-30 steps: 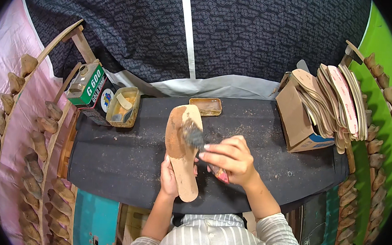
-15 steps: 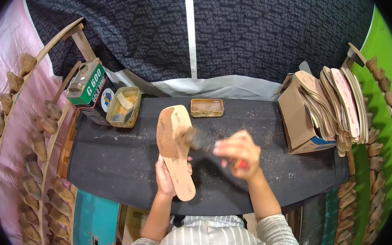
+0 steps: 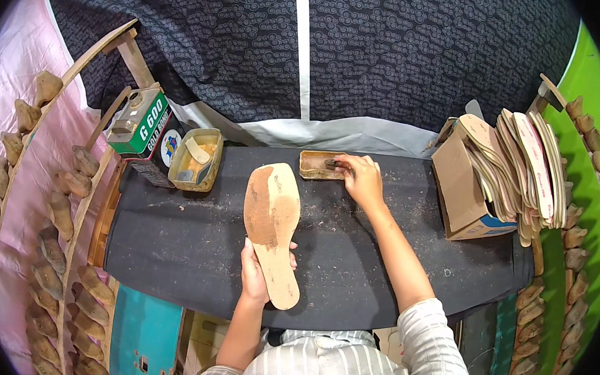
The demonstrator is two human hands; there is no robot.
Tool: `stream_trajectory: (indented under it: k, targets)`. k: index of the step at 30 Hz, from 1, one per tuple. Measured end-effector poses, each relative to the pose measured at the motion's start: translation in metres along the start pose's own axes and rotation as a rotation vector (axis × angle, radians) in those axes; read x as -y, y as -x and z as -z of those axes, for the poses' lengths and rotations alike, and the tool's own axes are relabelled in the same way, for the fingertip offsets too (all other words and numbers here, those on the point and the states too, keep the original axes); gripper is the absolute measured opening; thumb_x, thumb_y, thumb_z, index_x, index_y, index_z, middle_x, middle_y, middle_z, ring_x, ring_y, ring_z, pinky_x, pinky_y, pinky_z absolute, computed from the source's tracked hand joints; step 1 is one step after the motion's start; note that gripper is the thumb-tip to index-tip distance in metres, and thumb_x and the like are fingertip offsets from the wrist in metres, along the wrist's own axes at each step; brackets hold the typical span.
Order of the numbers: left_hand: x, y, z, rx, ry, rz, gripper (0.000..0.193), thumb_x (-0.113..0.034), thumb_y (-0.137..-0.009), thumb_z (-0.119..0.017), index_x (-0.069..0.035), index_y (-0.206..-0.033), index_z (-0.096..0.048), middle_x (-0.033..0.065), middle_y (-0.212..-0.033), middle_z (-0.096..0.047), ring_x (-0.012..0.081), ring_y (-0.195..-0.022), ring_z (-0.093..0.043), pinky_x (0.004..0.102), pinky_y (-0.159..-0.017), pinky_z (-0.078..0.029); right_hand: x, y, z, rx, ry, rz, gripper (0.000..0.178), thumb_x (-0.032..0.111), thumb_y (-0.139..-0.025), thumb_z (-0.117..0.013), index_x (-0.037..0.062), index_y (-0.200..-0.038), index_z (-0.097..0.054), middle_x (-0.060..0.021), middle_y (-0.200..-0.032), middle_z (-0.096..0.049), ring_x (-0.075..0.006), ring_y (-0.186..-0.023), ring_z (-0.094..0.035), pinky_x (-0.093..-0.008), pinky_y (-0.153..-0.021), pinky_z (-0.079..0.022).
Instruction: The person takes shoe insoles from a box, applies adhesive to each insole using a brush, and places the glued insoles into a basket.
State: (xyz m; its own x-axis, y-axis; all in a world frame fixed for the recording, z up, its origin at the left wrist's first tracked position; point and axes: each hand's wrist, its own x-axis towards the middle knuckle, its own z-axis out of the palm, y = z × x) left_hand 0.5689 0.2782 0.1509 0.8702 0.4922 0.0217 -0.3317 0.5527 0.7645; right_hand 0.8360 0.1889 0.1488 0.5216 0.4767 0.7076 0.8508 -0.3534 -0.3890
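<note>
My left hand (image 3: 254, 273) grips a tan shoe insole (image 3: 282, 264) by its narrow heel part and holds it above the table, wide toe end pointing away. Part of the insole's toe half is coated reddish brown; the rest is pale. My right hand (image 3: 362, 180) is closed on a brush (image 3: 331, 163), with its dark bristle end inside a small shallow yellowish tray (image 3: 304, 174). The fingers hide most of the brush handle. A thin layer of something brownish covers the tray's bottom.
At the left stand a green and black metal can (image 3: 140, 127) and a yellowish tub (image 3: 211, 173) with scrapers inside. A cardboard box (image 3: 456, 178) packed with several insoles (image 3: 527, 163) is at the right. Racks of wooden shoe lasts (image 3: 58, 214) flank the dark-covered table (image 3: 376, 292).
My right hand has carried the brush from the insole, away from me, to the small tray. The left hand still holds the insole in nearly the same place.
</note>
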Motion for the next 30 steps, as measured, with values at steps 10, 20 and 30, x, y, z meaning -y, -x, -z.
stream_trajectory:
  k: [10,20,30]
  targets:
    - [-0.001,-0.009,0.005,-0.087,-0.009,-0.008,0.067,-0.051,-0.098,-0.014,0.000,-0.116,-0.053,0.0147,-0.097,-0.063,0.0203,-0.074,-0.061,0.0345,-0.066,-0.052,0.014,-0.001,0.012,-0.090,-0.012,0.055,0.027,0.004,-0.072,-0.068,0.0177,-0.095,-0.069,0.0010,-0.092,-0.069,-0.0218,-0.077,-0.057,-0.0325,-0.073,-0.044]
    - [-0.012,-0.026,-0.009,-0.073,0.181,-0.024,0.059,-0.047,-0.098,-0.018,-0.001,-0.113,-0.053,0.0129,-0.095,-0.062,0.0216,-0.073,-0.060,0.0361,-0.067,-0.052,0.114,0.014,0.095,-0.018,-0.418,0.396,0.023,0.011,-0.066,-0.074,0.0126,-0.089,-0.073,-0.0002,-0.091,-0.071,-0.0153,-0.070,-0.060,-0.0286,-0.066,-0.041]
    - [-0.010,-0.029,-0.013,0.050,0.291,-0.053,0.059,-0.049,-0.098,-0.021,-0.002,-0.116,-0.052,0.0133,-0.098,-0.062,0.0220,-0.084,-0.061,0.0359,-0.074,-0.052,0.143,0.038,0.102,0.037,-0.375,0.661,0.034,0.019,-0.064,-0.074,0.0152,-0.098,-0.071,0.0058,-0.096,-0.068,-0.0126,-0.072,-0.053,-0.0271,-0.064,-0.036]
